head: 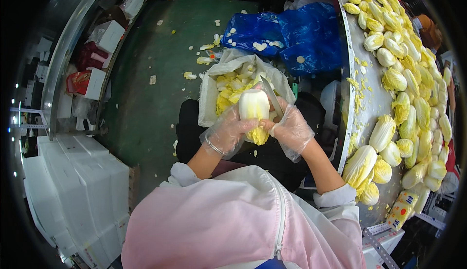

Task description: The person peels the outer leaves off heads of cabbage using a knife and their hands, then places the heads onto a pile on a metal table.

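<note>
A small napa cabbage point(254, 104) is held in front of me, its white base pointing away and its yellow leaf tips towards me. Wrapped around its left side is my left hand point(230, 130), in a clear plastic glove. My right hand point(290, 124), gloved the same way, grips a knife; its handle is hidden in the palm. The knife's blade point(270, 95) points away, along the cabbage's right side. My right thumb rests near the leaf tips. Just beyond and below the hands stands a white container point(208, 103) with a plastic liner, holding loose yellow cabbage leaves point(228, 93).
On my right, a metal table point(359, 123) bears many napa cabbages point(396, 79) and a printed yellow packet point(402, 210). Blue plastic sheeting point(310, 31) lies beyond the container. Leaf scraps dot the green floor point(146, 101). White foam boxes point(80, 181) are stacked at left, below metal shelving point(60, 61).
</note>
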Motion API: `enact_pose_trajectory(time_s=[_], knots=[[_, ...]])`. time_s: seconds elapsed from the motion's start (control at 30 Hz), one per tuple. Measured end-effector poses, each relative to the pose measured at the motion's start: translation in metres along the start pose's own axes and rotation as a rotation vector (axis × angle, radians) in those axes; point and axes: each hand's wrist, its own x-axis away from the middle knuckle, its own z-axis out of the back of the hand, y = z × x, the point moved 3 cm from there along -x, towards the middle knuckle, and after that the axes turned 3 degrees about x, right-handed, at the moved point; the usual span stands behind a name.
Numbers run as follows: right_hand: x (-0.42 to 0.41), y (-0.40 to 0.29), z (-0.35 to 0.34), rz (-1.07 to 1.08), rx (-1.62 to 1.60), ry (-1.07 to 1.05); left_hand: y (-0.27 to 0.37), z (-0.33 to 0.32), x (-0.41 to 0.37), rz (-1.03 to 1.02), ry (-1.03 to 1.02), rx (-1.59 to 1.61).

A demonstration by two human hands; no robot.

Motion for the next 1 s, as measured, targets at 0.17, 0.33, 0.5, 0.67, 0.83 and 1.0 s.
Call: enact_pose_trajectory(time_s=[0.17,0.33,0.5,0.67,0.83,1.0], knots=[[-0.002,0.008,0.011,-0.031,0.142,0.074,-0.004,0.014,-0.008,-0.08,0.137,-0.11],[-0.002,0.003,0.006,0.031,0.077,-0.033,0.013,0.015,0.0,-0.023,0.07,-0.154],[0.0,0.005,0.008,0.204,0.328,-0.038,0.01,0.027,0.002,0.008,0.031,-0.078],[-0.002,0.005,0.008,0.129,0.361,-0.049,-0.005,0.016,0.005,0.009,0.116,0.055],[-0.003,0.011,0.005,0.192,0.364,-0.022,-0.017,0.014,0.001,-0.177,0.099,-0.371],[-0.002,0.014,0.005,0.053,0.181,-0.112,-0.006,0.011,0.003,-0.099,0.078,-0.318]])
